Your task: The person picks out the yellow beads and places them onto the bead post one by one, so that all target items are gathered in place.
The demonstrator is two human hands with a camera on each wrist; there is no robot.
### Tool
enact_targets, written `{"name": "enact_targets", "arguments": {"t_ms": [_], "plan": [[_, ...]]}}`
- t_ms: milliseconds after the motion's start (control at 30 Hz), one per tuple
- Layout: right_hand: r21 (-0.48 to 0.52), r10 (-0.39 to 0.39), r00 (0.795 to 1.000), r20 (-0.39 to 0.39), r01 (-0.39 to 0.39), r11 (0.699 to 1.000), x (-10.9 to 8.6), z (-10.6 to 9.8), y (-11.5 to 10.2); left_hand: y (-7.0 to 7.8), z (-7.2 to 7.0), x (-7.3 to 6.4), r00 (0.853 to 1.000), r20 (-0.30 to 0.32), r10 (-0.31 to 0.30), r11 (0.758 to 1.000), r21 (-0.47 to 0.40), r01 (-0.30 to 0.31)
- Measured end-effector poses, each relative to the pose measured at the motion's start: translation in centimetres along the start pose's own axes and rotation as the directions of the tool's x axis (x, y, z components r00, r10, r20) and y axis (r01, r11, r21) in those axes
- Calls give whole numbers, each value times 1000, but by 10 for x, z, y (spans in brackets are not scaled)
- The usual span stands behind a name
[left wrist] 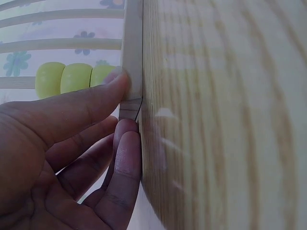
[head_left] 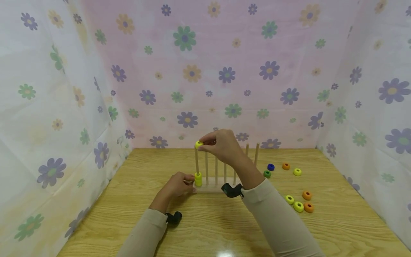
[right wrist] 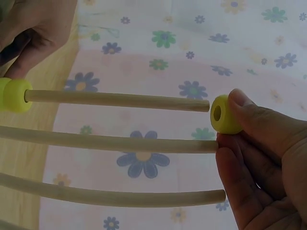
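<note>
A wooden peg rack (head_left: 212, 190) stands on the table, several upright pegs rising from its base. On its leftmost peg (head_left: 197, 160), yellow beads (left wrist: 76, 78) sit stacked at the bottom; three show in the left wrist view. My left hand (head_left: 177, 184) holds the left end of the base, thumb on top and fingers against the end. Between thumb and fingertips, my right hand (head_left: 224, 146) pinches another yellow bead (right wrist: 225, 115) at the top of that peg. In the right wrist view, the bead's hole faces the peg tip with a very small gap between them.
To the right of the rack lie loose beads: a blue bead (head_left: 271, 167), a green bead (head_left: 267, 174), several orange ones such as this orange bead (head_left: 307, 195), and several yellow ones like this yellow bead (head_left: 298, 206). Flowered cloth (head_left: 224, 53) encloses the wood-grain table (head_left: 141, 167) behind and at both sides.
</note>
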State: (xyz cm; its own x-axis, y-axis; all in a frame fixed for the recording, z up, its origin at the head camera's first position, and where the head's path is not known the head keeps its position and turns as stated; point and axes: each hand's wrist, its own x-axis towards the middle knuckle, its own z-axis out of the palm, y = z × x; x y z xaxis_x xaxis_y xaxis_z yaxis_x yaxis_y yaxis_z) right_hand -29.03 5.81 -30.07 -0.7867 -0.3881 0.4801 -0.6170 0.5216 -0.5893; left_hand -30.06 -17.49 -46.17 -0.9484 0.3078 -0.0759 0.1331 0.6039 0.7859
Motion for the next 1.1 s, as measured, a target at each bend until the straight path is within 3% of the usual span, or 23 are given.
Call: {"name": "enact_targets", "arguments": {"t_ms": [1100], "plan": [[-29,-13,1000,6,13,999,9,7,-1,2,1,-1,1000,-3,-13,1000,-20,13]]}}
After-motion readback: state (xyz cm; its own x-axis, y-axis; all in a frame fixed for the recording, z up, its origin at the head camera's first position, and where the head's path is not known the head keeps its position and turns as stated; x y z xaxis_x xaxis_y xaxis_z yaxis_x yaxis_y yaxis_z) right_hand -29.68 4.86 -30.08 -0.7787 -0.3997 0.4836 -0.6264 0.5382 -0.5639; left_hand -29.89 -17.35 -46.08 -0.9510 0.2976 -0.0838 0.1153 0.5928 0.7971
